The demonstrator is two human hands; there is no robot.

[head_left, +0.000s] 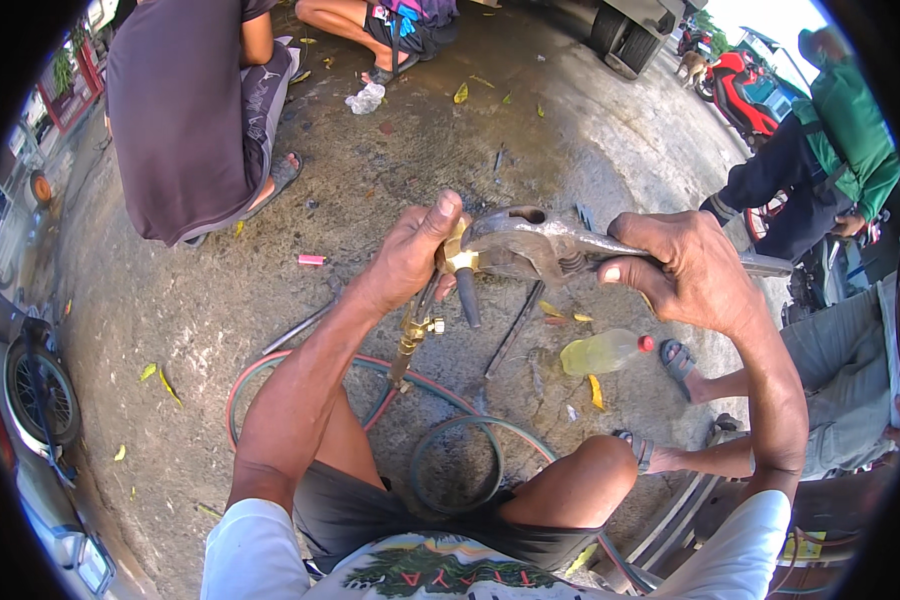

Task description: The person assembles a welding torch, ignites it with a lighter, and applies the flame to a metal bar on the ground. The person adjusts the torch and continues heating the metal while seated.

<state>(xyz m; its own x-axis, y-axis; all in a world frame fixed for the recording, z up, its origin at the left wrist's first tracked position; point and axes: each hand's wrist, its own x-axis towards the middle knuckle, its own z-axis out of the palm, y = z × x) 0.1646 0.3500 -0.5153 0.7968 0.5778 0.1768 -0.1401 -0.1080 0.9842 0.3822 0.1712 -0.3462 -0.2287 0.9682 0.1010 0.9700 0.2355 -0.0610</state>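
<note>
A brass gas torch is gripped in my left hand, its head raised in front of me and a dark nozzle pointing down. My right hand is closed around the handle of a worn metal adjustable wrench, thumb and fingers along the shaft. The wrench's jaws are at the brass torch head, next to my left thumb. How tightly they seat there is hard to see. Red and green hoses run from the torch's lower end and loop on the ground between my legs.
A bottle of yellowish liquid with a red cap lies beside a metal rod. A pink lighter-like object is on the concrete. One person crouches at front left; others stand at right. A motorcycle wheel is at far left.
</note>
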